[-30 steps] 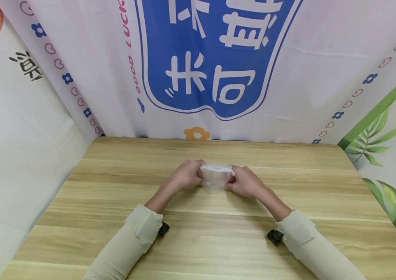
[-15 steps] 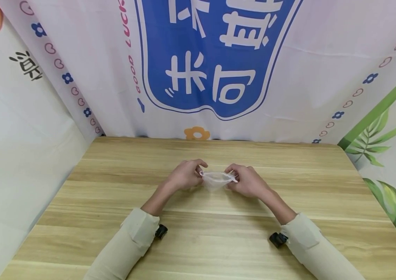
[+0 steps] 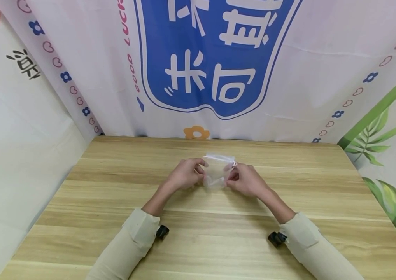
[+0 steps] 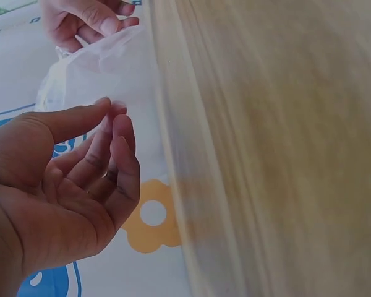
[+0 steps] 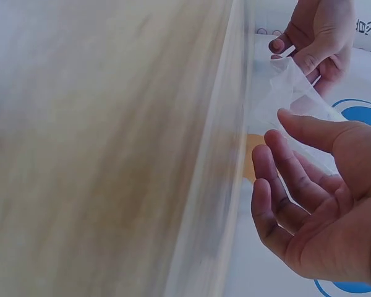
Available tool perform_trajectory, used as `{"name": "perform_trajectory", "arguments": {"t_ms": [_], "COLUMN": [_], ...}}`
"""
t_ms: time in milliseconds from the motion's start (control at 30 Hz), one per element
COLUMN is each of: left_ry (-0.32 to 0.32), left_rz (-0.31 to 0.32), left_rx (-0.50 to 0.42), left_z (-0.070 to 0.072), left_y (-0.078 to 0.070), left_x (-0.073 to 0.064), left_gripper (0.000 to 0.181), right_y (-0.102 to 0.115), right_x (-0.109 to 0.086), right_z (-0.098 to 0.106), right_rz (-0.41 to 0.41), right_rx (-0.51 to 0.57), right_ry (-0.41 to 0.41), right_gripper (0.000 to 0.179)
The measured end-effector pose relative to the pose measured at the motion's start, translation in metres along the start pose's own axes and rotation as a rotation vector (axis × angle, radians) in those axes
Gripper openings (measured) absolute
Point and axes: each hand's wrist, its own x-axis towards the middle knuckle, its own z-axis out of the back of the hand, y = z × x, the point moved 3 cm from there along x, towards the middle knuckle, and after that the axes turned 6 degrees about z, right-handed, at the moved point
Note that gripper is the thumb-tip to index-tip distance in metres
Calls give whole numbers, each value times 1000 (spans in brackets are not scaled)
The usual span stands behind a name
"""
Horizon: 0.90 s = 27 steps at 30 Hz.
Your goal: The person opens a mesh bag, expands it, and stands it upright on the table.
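A small see-through drawstring pouch (image 3: 215,167) with a white band along its mouth is stretched between the two hands near the back of the table. Its mouth points toward the back wall, with a small white cord loop at the right end. The left hand (image 3: 186,174) pinches the lower left side of the pouch; in the left wrist view, thumb and fingertips (image 4: 114,106) meet at its corner. On the opposite side, the right hand (image 3: 247,179) holds the lower right edge between thumb and curled fingers. The sheer pouch (image 5: 284,86) also spans the hands in the right wrist view.
The wooden table (image 3: 215,241) extends around the hands to a printed curtain (image 3: 114,77) hanging along its back edge. Black wrist cameras sit below both sleeve cuffs (image 3: 142,229). Leaf-patterned cloth (image 3: 369,144) hangs at the right.
The pouch's mouth first gapes toward the person as the hands spread slightly, then flips up and away toward the curtain. Both hands now grip lower on its sides.
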Motion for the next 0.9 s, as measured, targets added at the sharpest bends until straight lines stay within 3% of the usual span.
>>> {"name": "perform_trajectory", "arguments": {"t_ms": [267, 433, 600, 767, 900], "left_ry": [-25, -23, -15, 29, 54], "left_rz": [-9, -67, -113, -96, -75], "left_rx": [5, 141, 280, 281, 271], "left_z": [2, -1, -8, -12, -12], "left_y": [0, -2, -6, -9, -9], "left_x": [0, 2, 6, 6, 5], "left_gripper": [32, 25, 26, 26, 25], "right_y": [1, 3, 4, 5, 5], "right_x": [2, 2, 2, 2, 3], "right_z": [-1, -2, -4, -7, -7], "right_rz": [3, 30, 70, 117, 107], "right_rx": [38, -17, -40, -54, -19], "right_ry": [-44, -2, 38, 61, 110], "right_gripper": [21, 13, 30, 33, 33]}}
